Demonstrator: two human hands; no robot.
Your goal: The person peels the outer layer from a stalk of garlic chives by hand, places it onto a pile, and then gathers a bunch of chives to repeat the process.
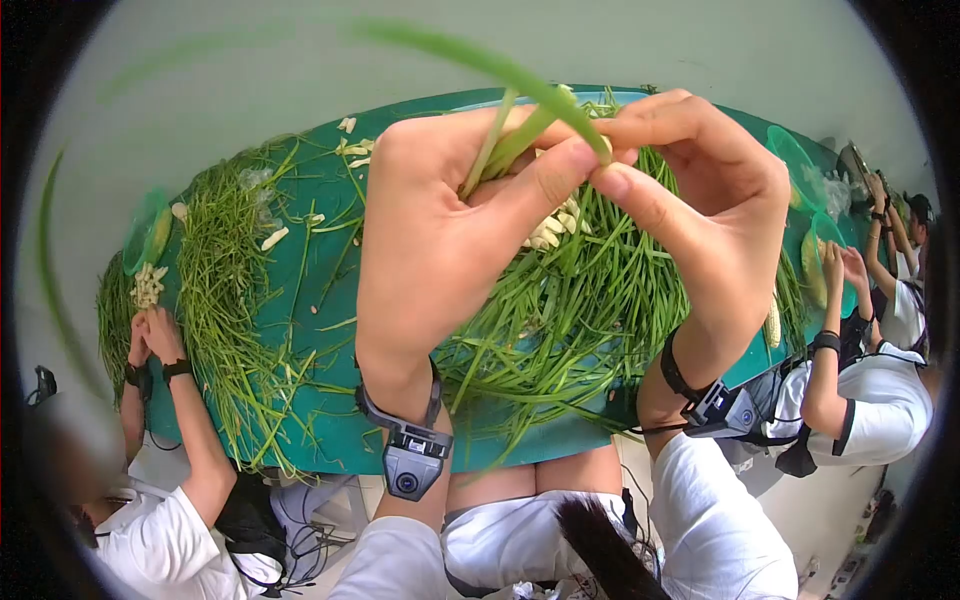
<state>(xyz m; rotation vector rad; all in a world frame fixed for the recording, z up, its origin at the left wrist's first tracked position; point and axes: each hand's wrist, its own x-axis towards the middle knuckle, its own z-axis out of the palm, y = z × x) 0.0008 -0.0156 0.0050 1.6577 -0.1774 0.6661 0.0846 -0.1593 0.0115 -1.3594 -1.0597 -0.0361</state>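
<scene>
Left hand (pixel 440 235) grip clenched on green stalk (pixel 520 130), right hand (pixel 690 190) grip pinching its leaf, above stalk pile (pixel 580 300) on green bench (pixel 330 180)

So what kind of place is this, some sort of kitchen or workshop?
Probably a shared food-prep workroom. A long green table is heaped with green stalks, co-workers sit along it sorting, and the left hand and right hand pinch one stalk.
</scene>
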